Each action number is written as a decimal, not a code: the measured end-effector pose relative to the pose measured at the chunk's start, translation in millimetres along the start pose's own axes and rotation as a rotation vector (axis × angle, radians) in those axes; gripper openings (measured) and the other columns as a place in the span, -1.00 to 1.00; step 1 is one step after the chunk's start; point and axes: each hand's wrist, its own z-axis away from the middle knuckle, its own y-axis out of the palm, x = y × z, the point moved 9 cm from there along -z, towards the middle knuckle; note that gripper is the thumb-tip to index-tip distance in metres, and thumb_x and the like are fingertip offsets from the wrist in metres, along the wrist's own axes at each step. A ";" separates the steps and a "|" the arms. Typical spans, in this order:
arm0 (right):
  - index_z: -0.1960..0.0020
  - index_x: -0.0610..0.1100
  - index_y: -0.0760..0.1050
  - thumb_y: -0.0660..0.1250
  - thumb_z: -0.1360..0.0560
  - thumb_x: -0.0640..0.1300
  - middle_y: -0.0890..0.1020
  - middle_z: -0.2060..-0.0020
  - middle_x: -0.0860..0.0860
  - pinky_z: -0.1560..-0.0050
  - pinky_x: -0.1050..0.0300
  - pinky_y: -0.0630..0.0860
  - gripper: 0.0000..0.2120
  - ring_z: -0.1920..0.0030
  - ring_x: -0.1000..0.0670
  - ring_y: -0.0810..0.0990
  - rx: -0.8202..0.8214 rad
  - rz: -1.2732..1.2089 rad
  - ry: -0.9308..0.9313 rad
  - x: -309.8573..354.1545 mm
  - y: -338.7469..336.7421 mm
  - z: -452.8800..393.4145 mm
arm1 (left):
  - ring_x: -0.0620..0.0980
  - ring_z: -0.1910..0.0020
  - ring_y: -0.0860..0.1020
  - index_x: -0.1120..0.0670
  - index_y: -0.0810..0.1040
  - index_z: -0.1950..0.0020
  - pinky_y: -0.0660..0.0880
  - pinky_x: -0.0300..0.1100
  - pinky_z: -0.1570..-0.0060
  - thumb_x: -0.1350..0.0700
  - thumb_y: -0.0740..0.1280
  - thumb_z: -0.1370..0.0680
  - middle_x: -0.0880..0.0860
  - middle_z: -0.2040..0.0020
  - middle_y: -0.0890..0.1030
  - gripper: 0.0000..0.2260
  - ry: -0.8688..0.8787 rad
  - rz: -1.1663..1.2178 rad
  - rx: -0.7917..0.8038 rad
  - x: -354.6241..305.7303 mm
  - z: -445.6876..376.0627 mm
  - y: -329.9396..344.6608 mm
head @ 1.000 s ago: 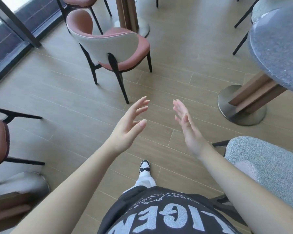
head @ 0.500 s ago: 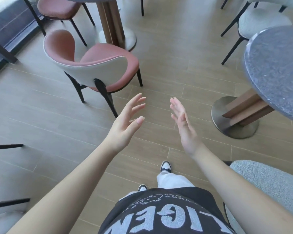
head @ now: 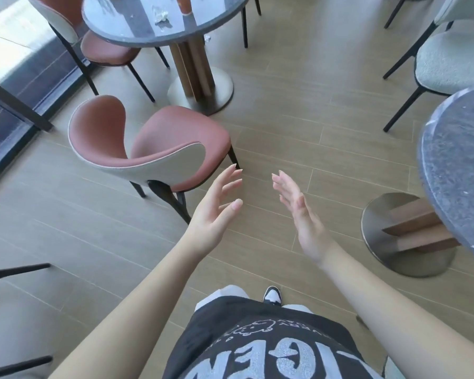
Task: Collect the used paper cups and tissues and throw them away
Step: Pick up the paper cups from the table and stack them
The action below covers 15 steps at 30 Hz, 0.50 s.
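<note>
While we stand on pale wood-look planks, our left hand (head: 216, 212) and right hand (head: 303, 217) hang empty, fingers spread. Beyond the curved pink leather chair (head: 159, 149), a round speckled stone table (head: 137, 31) holds crumpled tissue (head: 161, 15) and a reddish paper cup (head: 184, 5).

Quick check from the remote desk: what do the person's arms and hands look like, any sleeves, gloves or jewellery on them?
Both forearms are bare all the way to the bottom edge of the view; no sleeve shows. The left hand and the right hand wear no gloves, and no rings, watch or bracelet are visible. The fingernails look short and unpainted. Below the arms is a black T-shirt with pale blue lettering.
</note>
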 end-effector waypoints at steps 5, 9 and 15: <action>-0.56 0.02 0.11 -0.04 -0.43 0.57 0.25 -0.56 0.12 -0.59 0.04 0.13 -0.11 -0.56 0.19 0.20 -0.008 -0.037 0.004 3.5 -27.8 -56.5 | 0.03 -0.53 0.37 -0.06 0.23 -0.61 0.44 0.31 -0.34 -0.28 0.28 -0.58 -0.04 -0.54 0.39 -0.34 -0.007 0.000 -0.001 -0.8 -62.6 0.3; -0.55 0.06 0.12 -0.05 -0.44 0.56 0.24 -0.56 0.15 -0.59 0.03 0.11 -0.15 -0.56 0.19 0.19 -0.023 -0.031 0.019 -1.8 -49.3 -105.0 | 0.00 -0.53 0.37 -0.07 0.25 -0.60 0.45 0.31 -0.33 -0.30 0.28 -0.58 -0.05 -0.54 0.40 -0.35 -0.004 -0.002 0.002 5.8 -119.3 -9.6; -0.59 0.01 0.12 -0.08 -0.46 0.55 0.24 -0.56 0.17 -0.59 0.02 0.12 -0.12 -0.56 0.20 0.19 -0.052 0.048 0.039 -3.5 -75.6 -198.7 | -0.07 -0.54 0.34 -0.01 0.25 -0.60 0.42 0.27 -0.38 -0.14 0.27 -0.59 -0.04 -0.56 0.37 -0.40 -0.019 0.020 0.055 23.9 -221.7 -20.2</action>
